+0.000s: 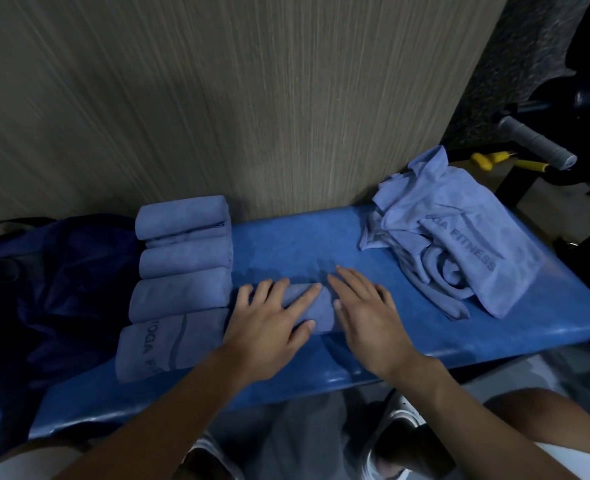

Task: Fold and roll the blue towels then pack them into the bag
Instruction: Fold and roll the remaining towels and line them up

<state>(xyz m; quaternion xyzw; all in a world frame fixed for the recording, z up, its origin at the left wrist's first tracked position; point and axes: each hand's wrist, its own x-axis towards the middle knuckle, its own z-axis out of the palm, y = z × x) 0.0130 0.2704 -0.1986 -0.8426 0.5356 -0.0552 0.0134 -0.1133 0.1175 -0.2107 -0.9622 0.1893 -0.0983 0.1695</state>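
A rolled blue towel (316, 311) lies in the middle of the blue bench (286, 244). My left hand (269, 327) rests flat on its left part, fingers straight. My right hand (366, 313) presses flat on its right end, fingers straight. Several rolled blue towels (182, 265) lie in a row on the bench's left part, the nearest showing printed letters. A heap of unfolded blue towels (452, 237) with "FITNESS" print sits on the bench's right end. A dark blue bag (51, 289) stands left of the rolls.
A wood-grain wall panel (217, 98) rises right behind the bench. At the far right are a grey padded bar (535, 143), a yellow-handled part (494, 161) and a black frame. My legs and shoes (400, 431) show below the bench's front edge.
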